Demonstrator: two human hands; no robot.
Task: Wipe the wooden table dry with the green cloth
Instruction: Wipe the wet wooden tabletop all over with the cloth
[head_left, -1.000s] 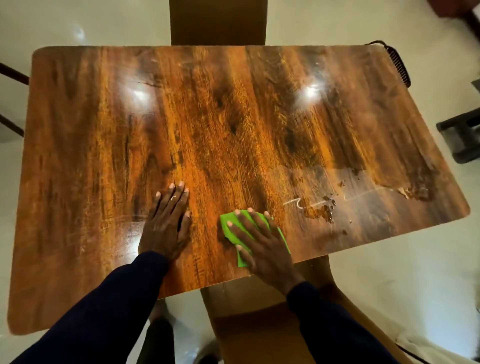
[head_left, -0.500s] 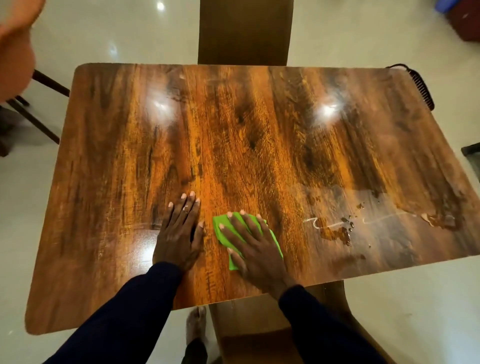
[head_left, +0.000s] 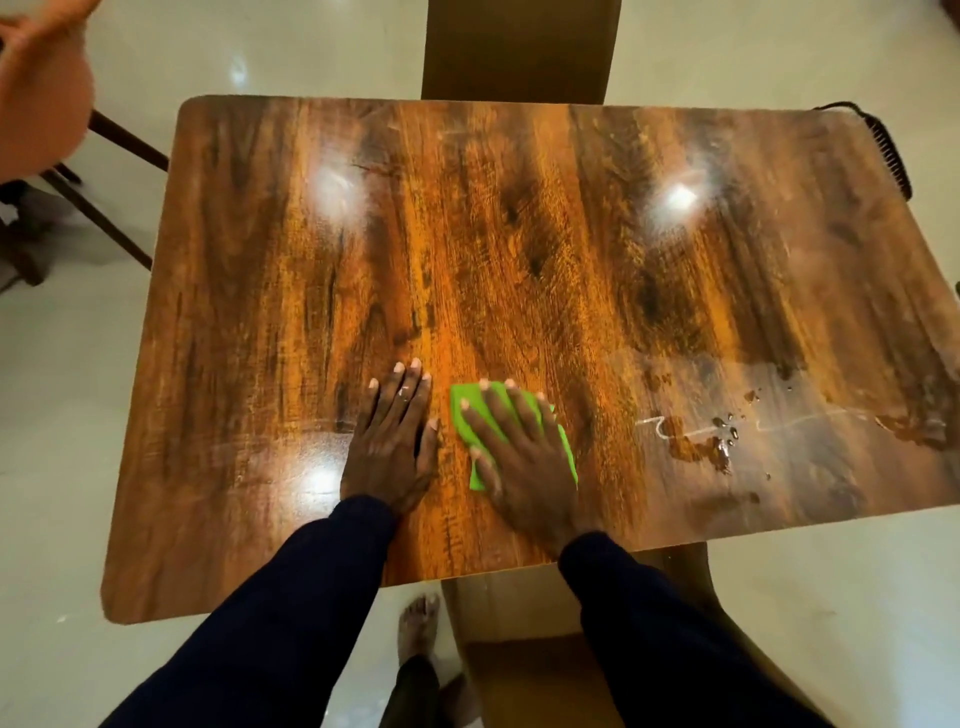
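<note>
Right hand (head_left: 524, 467) presses the green cloth (head_left: 462, 392) flat on the wooden worktop (head_left: 260, 312).
The cloth sits toward the worktop's 6 o'clock edge. The fingers (head_left: 496, 410) of both hands are straight, gripping nothing. The left hand (head_left: 392, 447) lies at the cloth's 9 o'clock, spilled water (head_left: 701, 447) at its 3 o'clock.

Likely a home dining room: a glossy wooden table (head_left: 519, 234) stands on a pale, polished floor (head_left: 831, 597), with a chair (head_left: 519, 47) set far beyond the fingers (head_left: 402, 389), a second chair (head_left: 519, 654) back behind them at the near edge, and dark chair legs (head_left: 122, 150) well to their left (a bare foot (head_left: 418, 621) rests on the floor, behind them too).
</note>
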